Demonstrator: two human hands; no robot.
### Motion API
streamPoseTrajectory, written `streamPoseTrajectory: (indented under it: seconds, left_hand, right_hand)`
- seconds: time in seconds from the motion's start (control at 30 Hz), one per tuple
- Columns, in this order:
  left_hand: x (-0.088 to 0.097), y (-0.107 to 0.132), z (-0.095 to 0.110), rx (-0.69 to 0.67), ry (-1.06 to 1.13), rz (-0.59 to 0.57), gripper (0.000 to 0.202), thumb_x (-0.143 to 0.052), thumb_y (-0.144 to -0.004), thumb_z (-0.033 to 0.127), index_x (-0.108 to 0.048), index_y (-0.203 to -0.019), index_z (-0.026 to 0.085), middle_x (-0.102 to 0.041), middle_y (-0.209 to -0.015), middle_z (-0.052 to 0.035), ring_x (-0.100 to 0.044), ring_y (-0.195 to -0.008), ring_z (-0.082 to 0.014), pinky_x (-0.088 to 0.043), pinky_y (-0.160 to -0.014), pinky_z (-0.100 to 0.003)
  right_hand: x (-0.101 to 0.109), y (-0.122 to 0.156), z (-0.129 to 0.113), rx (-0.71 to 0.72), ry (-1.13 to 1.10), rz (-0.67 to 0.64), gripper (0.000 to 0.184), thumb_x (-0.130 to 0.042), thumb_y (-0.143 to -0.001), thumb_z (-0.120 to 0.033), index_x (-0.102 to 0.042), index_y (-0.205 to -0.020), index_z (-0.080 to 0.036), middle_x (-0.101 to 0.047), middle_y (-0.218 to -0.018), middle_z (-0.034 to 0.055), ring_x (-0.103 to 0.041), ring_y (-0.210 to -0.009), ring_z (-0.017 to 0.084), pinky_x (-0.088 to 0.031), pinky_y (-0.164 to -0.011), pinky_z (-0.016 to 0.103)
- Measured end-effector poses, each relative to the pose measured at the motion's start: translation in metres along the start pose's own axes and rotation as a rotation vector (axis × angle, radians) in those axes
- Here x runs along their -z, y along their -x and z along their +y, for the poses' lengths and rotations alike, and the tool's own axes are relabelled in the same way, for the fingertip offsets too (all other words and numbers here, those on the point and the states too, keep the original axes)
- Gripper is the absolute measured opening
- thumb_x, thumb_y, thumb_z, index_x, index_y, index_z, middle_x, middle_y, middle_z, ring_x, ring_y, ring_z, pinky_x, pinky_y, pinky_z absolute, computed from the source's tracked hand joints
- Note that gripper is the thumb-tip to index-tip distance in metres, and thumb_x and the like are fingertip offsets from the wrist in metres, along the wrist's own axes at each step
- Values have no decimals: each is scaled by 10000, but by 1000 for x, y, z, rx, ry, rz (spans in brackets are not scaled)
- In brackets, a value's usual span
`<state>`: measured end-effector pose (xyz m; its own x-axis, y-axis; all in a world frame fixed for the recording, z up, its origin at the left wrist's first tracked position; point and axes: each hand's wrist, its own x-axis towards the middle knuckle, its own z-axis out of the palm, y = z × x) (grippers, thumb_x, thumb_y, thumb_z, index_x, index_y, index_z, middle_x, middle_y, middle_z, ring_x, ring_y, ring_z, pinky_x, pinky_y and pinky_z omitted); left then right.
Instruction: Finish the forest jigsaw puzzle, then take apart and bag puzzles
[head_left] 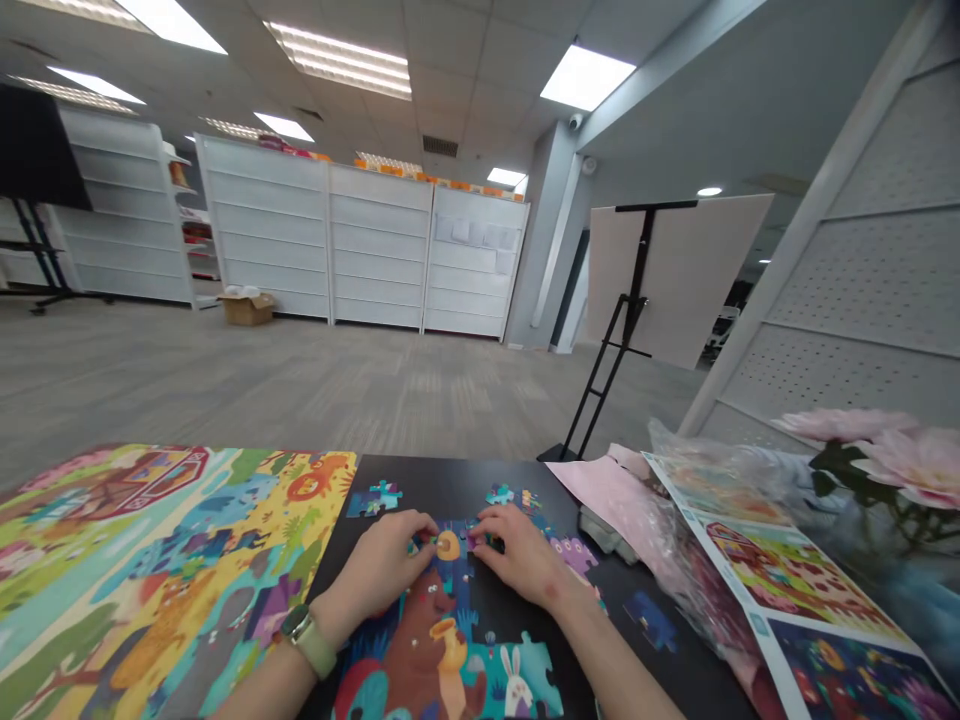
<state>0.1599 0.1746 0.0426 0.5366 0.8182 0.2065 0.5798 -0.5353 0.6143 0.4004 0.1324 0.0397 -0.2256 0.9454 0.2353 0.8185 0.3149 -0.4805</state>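
A partly joined jigsaw [442,650] with a brown bear and a white rabbit lies on a black board [457,480]. My left hand [382,565], with a watch on its wrist, pinches the left edge of a piece with an orange circle [448,545] at the top of the joined part. From the right, my right hand [517,555] has its fingertips pressed down on the pieces beside that same spot. Loose pieces [375,497] lie on the board beyond both hands.
A large colourful picture sheet [135,560] covers the table at left. At right lie a pink sheet [607,490], a clear plastic bag [675,570], printed puzzle sheets [795,580] and pink flowers [885,450]. An easel [637,290] stands behind on the floor.
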Motion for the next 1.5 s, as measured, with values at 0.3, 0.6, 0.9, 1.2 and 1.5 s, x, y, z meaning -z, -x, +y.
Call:
streamPoseTrajectory:
  seconds: [0.3, 0.6, 0.9, 1.2, 1.5]
  left_hand:
    - [-2, 0, -4, 24, 33, -10, 164, -646, -800, 248, -739, -935, 262, -719, -963, -25, -653, -956, -239, -428, -836, -304]
    - [3, -8, -9, 70, 365, 8, 276, -610, -861, 446, -732, -966, 222, -743, -950, -29, -657, -956, -231, -468, -882, -319]
    - [0, -18, -20, 246, 853, 71, 306, -553, -840, 375, -660, -1047, 176, -745, -990, -75, -695, -911, -209, -535, -782, -321]
    - [-5, -2, 16, 211, 1019, -2, 387, -750, -713, 399, -633, -1022, 197, -647, -924, -24, -660, -827, -164, -517, -716, -275]
    - [0, -9, 8, 76, 709, 83, 304, -713, -757, 454, -576, -851, 199, -669, -803, -26, -655, -795, -189, -516, -756, -306]
  right_hand:
    - [1, 1, -5, 17, -5, -1, 145, -694, -836, -186, -779, -945, -232, -687, -1063, 60, -612, -1049, 220, -470, -964, 339]
    - [13, 2, -21, 28, -30, 68, 224, -640, -762, -128, -670, -969, -208, -656, -1013, 54, -605, -999, 228, -467, -921, 346]
    - [12, 22, -62, 130, -205, -229, 309, -777, -650, -205, -679, -940, -252, -666, -1047, 2, -610, -991, 211, -442, -886, 291]
    - [8, 6, -52, -79, -446, -10, 61, -629, -845, -236, -679, -844, -202, -688, -765, -17, -592, -690, 139, -402, -610, 230]
    - [-1, -7, -32, -188, -645, 155, 232, -551, -847, -422, -608, -831, -198, -568, -648, -31, -525, -587, 130, -407, -548, 234]
